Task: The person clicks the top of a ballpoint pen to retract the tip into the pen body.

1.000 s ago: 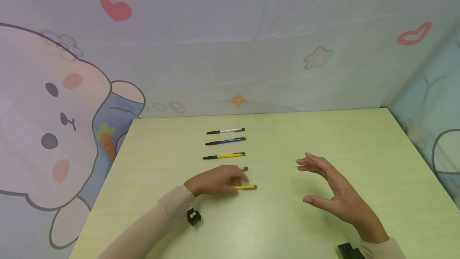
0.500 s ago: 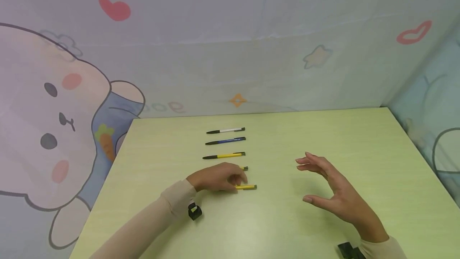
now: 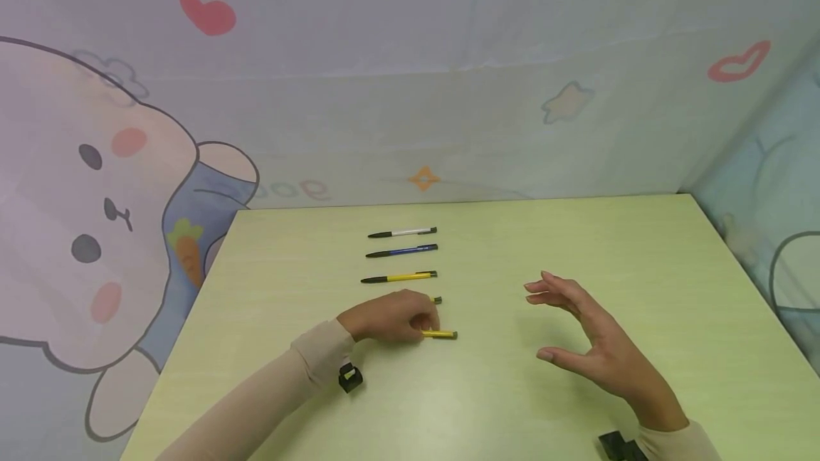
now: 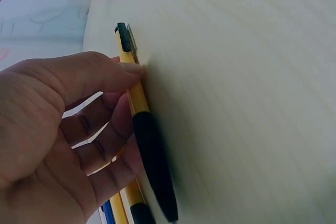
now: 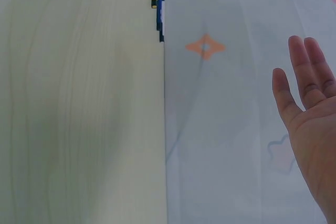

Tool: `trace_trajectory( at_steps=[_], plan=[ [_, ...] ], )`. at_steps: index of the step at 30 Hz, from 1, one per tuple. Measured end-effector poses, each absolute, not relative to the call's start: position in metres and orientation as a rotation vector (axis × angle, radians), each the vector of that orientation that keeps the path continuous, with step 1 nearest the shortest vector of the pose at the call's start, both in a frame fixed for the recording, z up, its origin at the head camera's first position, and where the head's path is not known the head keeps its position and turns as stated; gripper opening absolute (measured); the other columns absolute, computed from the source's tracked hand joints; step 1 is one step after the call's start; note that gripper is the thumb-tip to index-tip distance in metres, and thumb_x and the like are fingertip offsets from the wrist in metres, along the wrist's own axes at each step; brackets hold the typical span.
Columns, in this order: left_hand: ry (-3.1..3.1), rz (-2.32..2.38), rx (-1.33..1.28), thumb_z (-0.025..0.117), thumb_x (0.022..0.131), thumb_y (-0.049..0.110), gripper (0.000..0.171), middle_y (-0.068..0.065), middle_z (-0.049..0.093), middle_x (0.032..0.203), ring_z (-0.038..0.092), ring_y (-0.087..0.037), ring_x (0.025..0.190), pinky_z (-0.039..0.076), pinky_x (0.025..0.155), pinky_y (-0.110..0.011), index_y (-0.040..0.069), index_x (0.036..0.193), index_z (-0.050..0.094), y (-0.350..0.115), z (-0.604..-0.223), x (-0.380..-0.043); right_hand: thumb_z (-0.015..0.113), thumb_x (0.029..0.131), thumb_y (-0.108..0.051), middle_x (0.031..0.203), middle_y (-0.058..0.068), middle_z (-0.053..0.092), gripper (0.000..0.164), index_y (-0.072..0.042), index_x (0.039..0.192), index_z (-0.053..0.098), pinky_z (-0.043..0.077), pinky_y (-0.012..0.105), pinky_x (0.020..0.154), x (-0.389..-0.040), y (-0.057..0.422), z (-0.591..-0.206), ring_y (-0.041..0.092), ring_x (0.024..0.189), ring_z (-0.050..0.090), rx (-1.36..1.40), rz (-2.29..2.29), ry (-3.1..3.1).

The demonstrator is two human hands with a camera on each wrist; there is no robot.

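My left hand (image 3: 393,316) pinches the nearest yellow pen (image 3: 440,334) between thumb and fingers. In the left wrist view this yellow pen (image 4: 138,98) shows its black grip and tip pointing down the frame, with the thumb pressed on its barrel. Just beyond lies a second yellow pen (image 3: 436,300), mostly hidden under the hand. Farther back a third yellow pen (image 3: 410,277), a blue pen (image 3: 410,250) and a white pen (image 3: 406,232) lie in a row, tips to the left. Off to the right, my right hand (image 3: 602,340) holds nothing, thumb and fingers spread apart.
The pale yellow-green table (image 3: 512,247) ends at a printed cloth (image 3: 359,77) hanging behind it. More cloth hangs at the left and right sides. Small black cameras sit at both wrists, the left camera (image 3: 349,377) close over the table.
My left hand has shifted slightly to the right, its fingers drawing in around the nearest yellow pen, which stays nearly in place. The right hand is almost still.
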State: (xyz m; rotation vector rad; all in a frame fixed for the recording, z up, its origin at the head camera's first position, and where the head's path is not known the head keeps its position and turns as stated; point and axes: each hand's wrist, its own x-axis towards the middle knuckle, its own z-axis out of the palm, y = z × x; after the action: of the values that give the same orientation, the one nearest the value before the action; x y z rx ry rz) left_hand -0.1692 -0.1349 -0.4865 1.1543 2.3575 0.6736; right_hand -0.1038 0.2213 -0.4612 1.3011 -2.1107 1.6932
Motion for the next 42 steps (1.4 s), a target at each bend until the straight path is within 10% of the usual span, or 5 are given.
trace_trajectory(
  at_steps=[42],
  plan=[
    [2.251,1.266,0.839,0.058,0.095,0.003,0.034,0.010,0.067,0.114,0.065,-0.012,0.098,0.057,0.087,-0.031,0.027,0.117,0.068,-0.142,-0.453,-0.142,0.081,0.071,0.017,0.143,0.026,0.048,0.098,0.016,0.151,0.024,0.037,0.025,0.114,-0.106,0.225,-0.458,0.024,0.131,0.053,1.314,1.690,-2.082]
  ],
)
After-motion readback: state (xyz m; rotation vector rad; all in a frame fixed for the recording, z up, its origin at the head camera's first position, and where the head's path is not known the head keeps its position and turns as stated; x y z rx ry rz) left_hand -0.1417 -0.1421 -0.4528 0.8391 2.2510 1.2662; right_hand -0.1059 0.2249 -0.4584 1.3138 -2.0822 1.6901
